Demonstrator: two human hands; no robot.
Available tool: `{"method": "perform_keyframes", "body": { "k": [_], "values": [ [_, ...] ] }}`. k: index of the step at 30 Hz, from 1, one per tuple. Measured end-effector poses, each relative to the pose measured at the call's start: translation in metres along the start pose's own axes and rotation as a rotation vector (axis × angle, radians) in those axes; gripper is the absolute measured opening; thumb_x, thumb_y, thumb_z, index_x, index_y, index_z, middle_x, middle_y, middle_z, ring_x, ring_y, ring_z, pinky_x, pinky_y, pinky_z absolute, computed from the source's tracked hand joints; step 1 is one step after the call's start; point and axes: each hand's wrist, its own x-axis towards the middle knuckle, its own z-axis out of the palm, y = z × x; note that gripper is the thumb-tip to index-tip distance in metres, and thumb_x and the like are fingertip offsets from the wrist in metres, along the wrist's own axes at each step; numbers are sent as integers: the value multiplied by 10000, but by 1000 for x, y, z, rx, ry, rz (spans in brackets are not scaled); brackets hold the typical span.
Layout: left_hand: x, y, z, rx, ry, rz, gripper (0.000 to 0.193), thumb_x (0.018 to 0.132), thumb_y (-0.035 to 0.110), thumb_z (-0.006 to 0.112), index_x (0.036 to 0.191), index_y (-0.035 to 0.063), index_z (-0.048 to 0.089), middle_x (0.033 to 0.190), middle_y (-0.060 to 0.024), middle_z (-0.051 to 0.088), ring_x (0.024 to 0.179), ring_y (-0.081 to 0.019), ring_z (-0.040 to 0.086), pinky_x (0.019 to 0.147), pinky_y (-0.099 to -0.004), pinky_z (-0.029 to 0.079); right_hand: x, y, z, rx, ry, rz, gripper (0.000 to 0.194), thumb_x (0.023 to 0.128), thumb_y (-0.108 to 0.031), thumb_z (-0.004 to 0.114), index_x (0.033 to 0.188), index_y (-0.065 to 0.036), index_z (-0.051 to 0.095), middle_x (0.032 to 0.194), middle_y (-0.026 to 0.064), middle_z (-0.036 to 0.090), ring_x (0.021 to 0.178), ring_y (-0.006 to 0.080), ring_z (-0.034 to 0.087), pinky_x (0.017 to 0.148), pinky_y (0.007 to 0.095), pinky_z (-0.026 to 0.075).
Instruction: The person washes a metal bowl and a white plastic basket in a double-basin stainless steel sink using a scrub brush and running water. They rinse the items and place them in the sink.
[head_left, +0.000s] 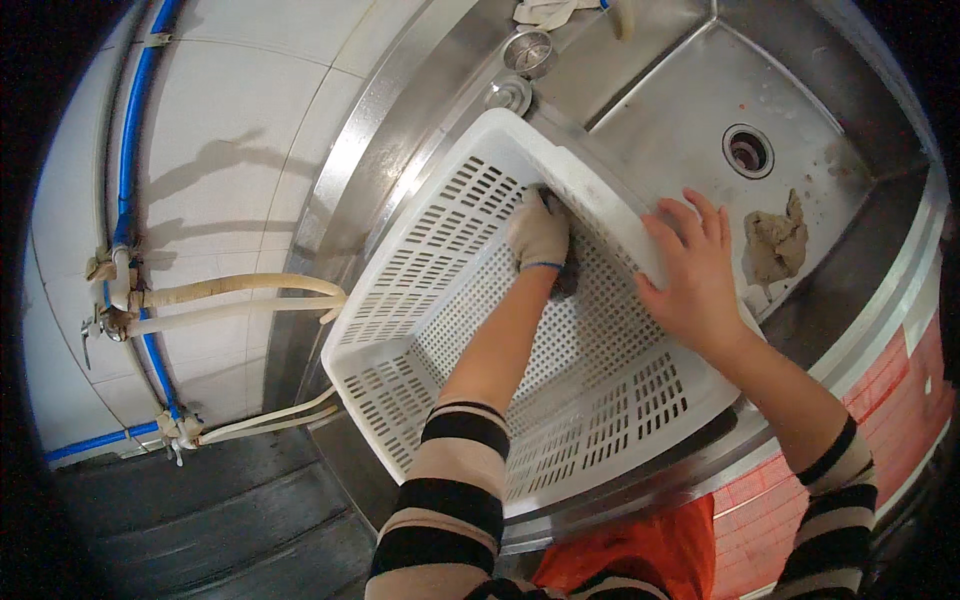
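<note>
A large white perforated plastic basket (450, 352) sits tilted across the stainless steel sink, its open side facing me. My left hand (541, 229), in a pale knitted glove with a blue cuff edge, reaches inside against the far corner of the basket. Something dark shows by its fingertips, but I cannot make out whether it is an object or shadow. My bare right hand (694, 277) rests over the basket's right rim, thumb on the inner side and fingers spread along the edge.
Right of the basket, the sink basin (675, 112) has a drain hole (748, 151) and a crumpled wet grey-brown cloth (778, 238). Behind stand a metal strainer (529, 52) and a round metal drain fitting (508, 95). Hoses (240, 289) run from the tiled wall's taps (112, 324).
</note>
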Motion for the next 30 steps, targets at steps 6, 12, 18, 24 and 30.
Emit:
{"method": "perform_keyframes", "body": {
  "k": [6,12,18,24,30],
  "values": [
    [-72,8,19,160,148,460,344,964,316,588,1191,58,610,1069,-233,693,973,-432,666,840,-513,522,1,7,-4,-19,-7,39,593,716,-199,801,1258,-65,601,1392,162,486,1412,424,324,1159,681,219],
    [5,-6,7,-22,-13,-95,321,966,273,584,1213,71,616,1083,-223,694,971,-422,664,839,-517,519,5,0,-2,15,0,6,587,723,-202,791,1259,-59,599,1381,170,490,1407,429,329,1165,673,207],
    [-160,33,12,-52,-440,435,324,976,346,551,1178,106,631,1083,-155,692,1009,-367,676,792,-509,541,2,7,-4,-29,24,23,570,733,-230,781,1246,-56,605,1361,173,507,1386,428,359,1148,668,234],
    [-53,10,-26,122,-564,518,307,988,349,541,1103,90,658,962,-157,716,851,-347,715,668,-470,567,-2,12,5,-30,49,-1,563,734,-246,783,1234,-56,608,1342,178,536,1366,422,388,1140,661,251],
    [-122,24,20,69,-396,319,329,979,368,547,1058,62,639,923,-191,701,837,-389,701,732,-495,560,0,14,6,-84,85,-17,555,735,-264,783,1226,-64,618,1345,168,540,1362,414,396,1127,656,266]
  ]
}}
